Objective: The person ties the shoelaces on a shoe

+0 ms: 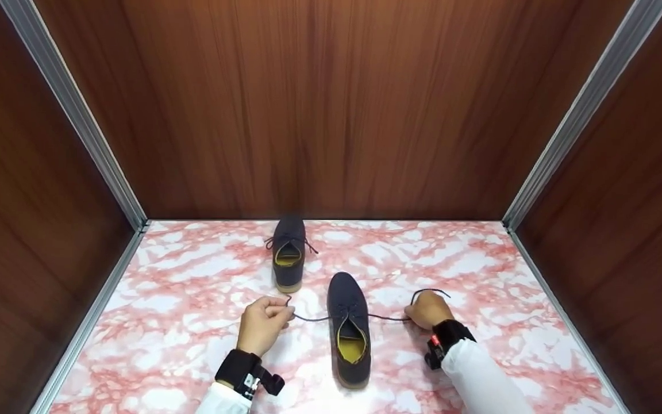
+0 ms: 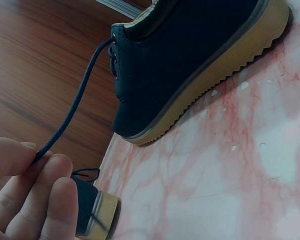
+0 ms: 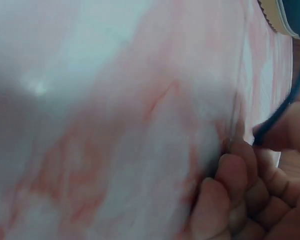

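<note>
And there's the left hand (image 1: 262, 325), thumb and fingertips pinched together on the left lace (image 1: 312, 319), out at nine o'clock from the near shoe (image 1: 347, 299), while the right hand (image 1: 428, 310) pinches the right lace (image 1: 388, 318) at three! The far shoe (image 1: 289, 238) sits at eleven, and the left wrist view reveals the near shoe's saw-toothed sole (image 2: 215, 78), teeth hidden from the head view.

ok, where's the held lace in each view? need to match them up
Head: lace runs across the lower middle, between left hand and right hand, via the near shoe.
Left wrist: lace, left half, curving from shoe down to left hand.
Right wrist: lace, right edge, rising from right hand.
Shared landmark: red-and-white surface.
</note>
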